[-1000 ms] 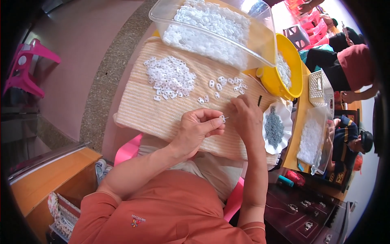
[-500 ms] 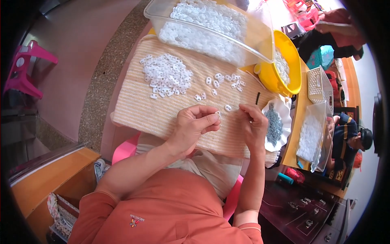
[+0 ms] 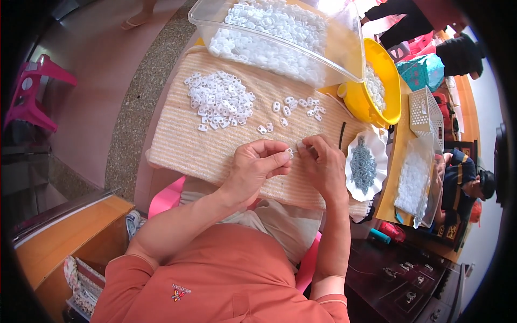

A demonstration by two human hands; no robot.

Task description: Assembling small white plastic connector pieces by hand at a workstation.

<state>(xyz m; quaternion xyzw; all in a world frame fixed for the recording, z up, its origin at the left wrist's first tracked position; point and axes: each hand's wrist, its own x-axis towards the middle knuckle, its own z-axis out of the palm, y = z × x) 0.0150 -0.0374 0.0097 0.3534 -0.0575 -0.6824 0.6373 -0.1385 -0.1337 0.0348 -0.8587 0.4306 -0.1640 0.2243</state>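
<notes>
My left hand [image 3: 261,166] pinches a small white plastic piece with holes [image 3: 290,153] between thumb and fingers, above the striped cloth. Close to its right, my right hand [image 3: 325,166] has its thumb and fingertips drawn together, almost touching that piece. What they hold is too small and covered to make out. A bit of white shows at the right fingertips. Beyond the hands lie several loose white oval pieces [image 3: 286,111] and a heap of small white two-hole plates [image 3: 219,100]. A white scalloped dish [image 3: 381,141] with small grey metal parts [image 3: 363,168] stands right of my right hand.
A large clear bin [image 3: 272,21] of white pieces stands at the far edge, beside a yellow tub [image 3: 395,97]. A thin black stick [image 3: 342,134] lies near the dish. A white basket [image 3: 425,113] and another clear bin [image 3: 425,183] stand right. Other people are at right.
My right hand has moved left, bringing its fingertips beside the piece in my left hand and covering where a loose oval piece lay. My left hand stays nearly still.
</notes>
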